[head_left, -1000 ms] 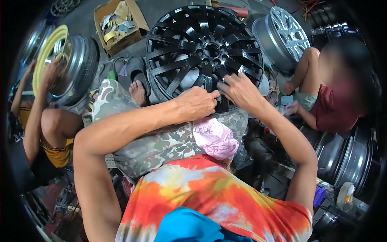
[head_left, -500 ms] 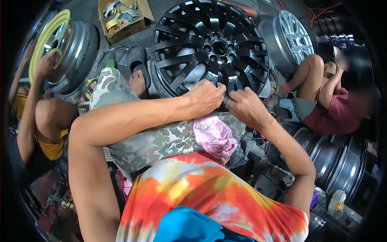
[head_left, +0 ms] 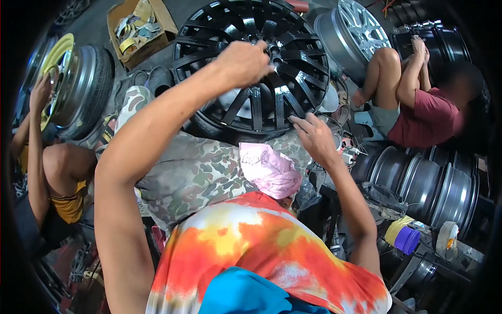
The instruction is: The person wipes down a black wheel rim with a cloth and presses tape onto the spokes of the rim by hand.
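In front of me lies a glossy black alloy wheel rim (head_left: 256,112) with many spokes. My left hand (head_left: 243,63) is above its hub, the fingers curled in and slightly smeared; anything inside them is hidden. At the near right edge of the rim is my right hand (head_left: 316,138), its fingertips close together by the lip. What those tips pinch, if anything, is too small to make out. A pink cloth (head_left: 269,170) with dark writing rests on my camouflage trousers (head_left: 193,162), below the rim.
A cardboard box (head_left: 167,23) of scraps and tape rolls stands behind at left. Left, a person's hand touches a yellow-lipped wheel (head_left: 65,52). At right sits another person in a maroon shirt (head_left: 423,123), near a silver rim (head_left: 340,39) and stacked grey rims (head_left: 418,178).
My hands were close together at the rim's near edge. The left has moved up and away over the hub; the right has stayed near the edge. The view has shifted slightly.
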### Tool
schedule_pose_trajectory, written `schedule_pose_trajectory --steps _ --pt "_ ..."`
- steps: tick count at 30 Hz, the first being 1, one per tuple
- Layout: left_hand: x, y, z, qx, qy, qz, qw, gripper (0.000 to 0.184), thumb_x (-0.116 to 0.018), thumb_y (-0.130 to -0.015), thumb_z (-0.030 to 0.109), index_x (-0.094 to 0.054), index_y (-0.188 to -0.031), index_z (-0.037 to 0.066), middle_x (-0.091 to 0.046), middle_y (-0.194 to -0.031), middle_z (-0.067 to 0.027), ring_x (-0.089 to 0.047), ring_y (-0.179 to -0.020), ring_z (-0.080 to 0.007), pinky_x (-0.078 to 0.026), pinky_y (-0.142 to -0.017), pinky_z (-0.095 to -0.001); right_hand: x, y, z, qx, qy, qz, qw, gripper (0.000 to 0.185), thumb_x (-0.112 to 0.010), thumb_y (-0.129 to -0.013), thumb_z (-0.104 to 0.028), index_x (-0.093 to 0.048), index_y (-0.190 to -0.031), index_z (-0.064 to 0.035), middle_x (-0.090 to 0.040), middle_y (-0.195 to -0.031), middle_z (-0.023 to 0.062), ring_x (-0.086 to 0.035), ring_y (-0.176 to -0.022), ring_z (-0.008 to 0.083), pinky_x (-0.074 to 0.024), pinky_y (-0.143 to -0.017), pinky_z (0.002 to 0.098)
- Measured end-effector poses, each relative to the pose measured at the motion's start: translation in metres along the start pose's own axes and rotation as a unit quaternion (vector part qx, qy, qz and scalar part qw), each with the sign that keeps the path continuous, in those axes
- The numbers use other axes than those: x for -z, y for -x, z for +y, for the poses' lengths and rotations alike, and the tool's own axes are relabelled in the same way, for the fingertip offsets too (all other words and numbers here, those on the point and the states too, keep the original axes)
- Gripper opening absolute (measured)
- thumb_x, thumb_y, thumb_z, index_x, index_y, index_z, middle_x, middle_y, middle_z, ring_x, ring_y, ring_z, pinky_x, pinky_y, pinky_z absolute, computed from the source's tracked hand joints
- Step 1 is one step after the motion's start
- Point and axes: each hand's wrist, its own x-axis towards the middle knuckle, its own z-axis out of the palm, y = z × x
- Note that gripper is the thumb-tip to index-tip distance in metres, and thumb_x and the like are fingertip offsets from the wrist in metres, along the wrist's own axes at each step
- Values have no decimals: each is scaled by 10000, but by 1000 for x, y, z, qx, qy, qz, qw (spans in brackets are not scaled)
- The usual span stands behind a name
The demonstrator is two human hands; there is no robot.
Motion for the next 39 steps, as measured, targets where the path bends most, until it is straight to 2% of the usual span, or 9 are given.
schedule_pose_trajectory --steps 6,10,12,14,16,21,28,33,39 --pt "13 -15 -33 55 11 -12 998 431 -559 -1060 388 -758 -980 14 -690 -1083 -190 -709 -961 -409 -573 -872 -511 18 -32 -3 -6 -67 -105 992 276 -627 -990 -239 -766 -1085 -19 -710 -960 221 -689 -920 420 -539 -807 493" --pt "8 -16 -48 85 -3 -33 996 445 -560 -1057 401 -760 -990 10 -706 -1085 -201 -703 -998 -411 -570 -894 -499 17 -51 -2 -55 58 -181 980 277 -640 -972 -255 -791 -1043 -35 -741 -924 245 -709 -901 428 -555 -843 495" --pt "11 -16 -51 91 1 -46 995 446 -565 -1055 405 -762 -997 9 -708 -1086 -201 -702 -1007 -412 -569 -897 -497 17 -60 8 23 -28 -221 975 268 -638 -970 -239 -796 -1034 -32 -747 -940 230 -707 -902 434 -555 -846 500" --pt "10 -14 -55 99 8 -60 993 447 -570 -1052 409 -763 -1005 8 -711 -1087 -202 -701 -1016 -412 -568 -899 -496 22 -63 11 -4 -79 -233 969 266 -645 -962 -229 -795 -1018 -17 -748 -947 233 -710 -918 427 -558 -850 490" --pt "8 -11 -58 93 9 -63 994 432 -581 -1046 400 -763 -1013 10 -722 -1046 -201 -703 -1007 -413 -567 -891 -498 29 -53 1 -68 26 -204 976 280 -655 -958 -240 -792 -1023 -5 -744 -962 243 -712 -925 413 -553 -846 483" --pt "16 -5 -63 98 16 -76 992 413 -603 -1032 398 -763 -1014 17 -738 -975 -208 -710 -973 -417 -569 -867 -503 9 -4 -14 15 -21 -63 998 251 -708 -910 -149 -748 -1137 -50 -611 -972 149 -689 -855 396 -560 -772 482" --pt "15 -8 -63 104 17 -82 991 389 -623 -1019 391 -767 -1026 29 -742 -929 -221 -710 -957 -428 -567 -849 -514 12 6 -9 42 -11 35 998 238 -737 -896 -98 -755 -1126 -40 -623 -1089 110 -687 -955 323 -569 -818 448" --pt "16 -9 -60 117 26 -107 987 371 -636 -1010 372 -766 -1032 26 -745 -927 -223 -714 -947 -431 -570 -842 -511 -13 13 -10 -10 -52 66 996 245 -740 -886 -58 -748 -1130 -39 -647 -1159 105 -684 -1004 304 -570 -874 409" --pt "13 -11 -60 95 35 -92 991 386 -644 -1004 383 -777 -1111 37 -752 -971 -239 -718 -995 -427 -570 -903 -498 -3 20 -8 36 -32 -6 999 364 -723 -879 -30 -711 -1242 -65 -661 -1212 103 -663 -1145 308 -549 -957 391"
